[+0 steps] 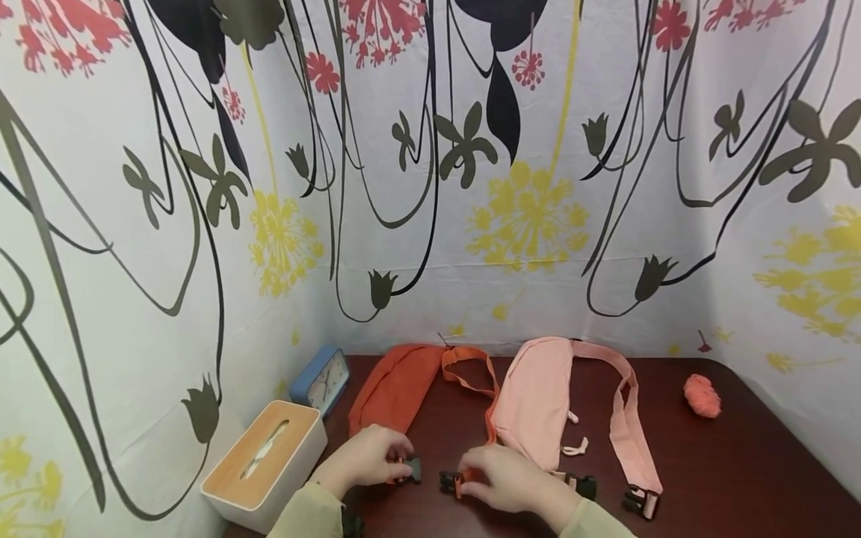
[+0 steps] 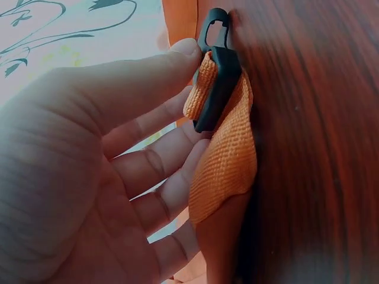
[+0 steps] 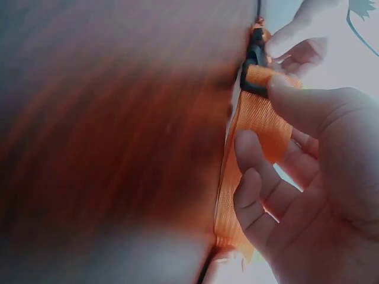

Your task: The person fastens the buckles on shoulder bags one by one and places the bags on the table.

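Observation:
My left hand (image 1: 370, 457) pinches a black buckle half (image 2: 220, 77) threaded on an orange strap (image 2: 228, 160). Opposite it, my right hand (image 1: 507, 480) holds the other black buckle half (image 1: 448, 482) by its orange webbing (image 3: 269, 112), between thumb and fingers. A gap separates the two halves, which face each other low over the table. Behind the hands lies an orange belt bag (image 1: 397, 385), its strap looping to the right. A pink belt bag (image 1: 538, 396) lies beside it, behind my right hand, with its own strap and black buckle (image 1: 640, 501) on the table.
A white tissue box (image 1: 265, 456) with a wooden lid stands at the left, a blue clock (image 1: 321, 379) behind it. Coral yarn (image 1: 702, 396) lies at the far right of the dark wooden table (image 1: 753, 463). Flower-printed cloth (image 1: 471, 299) hangs around the table.

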Demonstrator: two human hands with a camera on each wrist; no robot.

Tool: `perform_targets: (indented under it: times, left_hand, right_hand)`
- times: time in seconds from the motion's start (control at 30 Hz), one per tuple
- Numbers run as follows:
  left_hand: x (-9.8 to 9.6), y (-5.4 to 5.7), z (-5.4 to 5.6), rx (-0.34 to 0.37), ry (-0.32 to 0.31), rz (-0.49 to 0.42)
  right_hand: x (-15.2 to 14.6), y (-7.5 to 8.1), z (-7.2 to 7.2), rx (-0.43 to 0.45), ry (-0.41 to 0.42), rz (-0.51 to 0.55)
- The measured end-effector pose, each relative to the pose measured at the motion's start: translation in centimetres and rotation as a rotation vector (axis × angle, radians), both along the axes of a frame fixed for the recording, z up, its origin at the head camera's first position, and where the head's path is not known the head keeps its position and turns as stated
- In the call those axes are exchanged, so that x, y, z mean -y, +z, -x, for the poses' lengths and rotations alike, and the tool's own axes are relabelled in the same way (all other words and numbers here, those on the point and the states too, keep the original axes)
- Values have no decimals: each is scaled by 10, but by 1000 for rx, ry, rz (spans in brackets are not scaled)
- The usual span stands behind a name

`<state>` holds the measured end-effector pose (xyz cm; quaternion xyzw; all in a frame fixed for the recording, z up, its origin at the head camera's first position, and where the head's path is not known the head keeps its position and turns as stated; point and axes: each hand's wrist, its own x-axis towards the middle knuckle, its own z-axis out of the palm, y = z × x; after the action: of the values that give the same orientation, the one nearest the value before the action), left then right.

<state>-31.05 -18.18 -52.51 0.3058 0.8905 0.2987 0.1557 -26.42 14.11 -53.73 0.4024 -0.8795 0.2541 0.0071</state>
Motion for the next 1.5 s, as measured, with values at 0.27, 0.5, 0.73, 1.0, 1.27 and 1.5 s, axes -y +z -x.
perform_targets:
  times: [0.27,0.5,0.73,1.0,1.27,1.5]
  left_hand:
    - [-2,-3,2,-5,-31,-31]
    - [1,-9,3,30,-36,-87]
    - [6,-21,4,66,-20,-190]
    - [5,-31,4,168,-19,-319]
    - [4,-35,4,175,-4,-332]
    - [3,-35,3,182,-2,-340]
  right_hand:
    - [7,-7,3,80,-51,39]
    - [11,-14,6,189,-79,88]
    - [23,-28,11,297,-150,228]
    - [35,-38,13,447,-258,391]
    - [34,-43,12,474,-256,451]
    - [33,-43,12,462,-247,450]
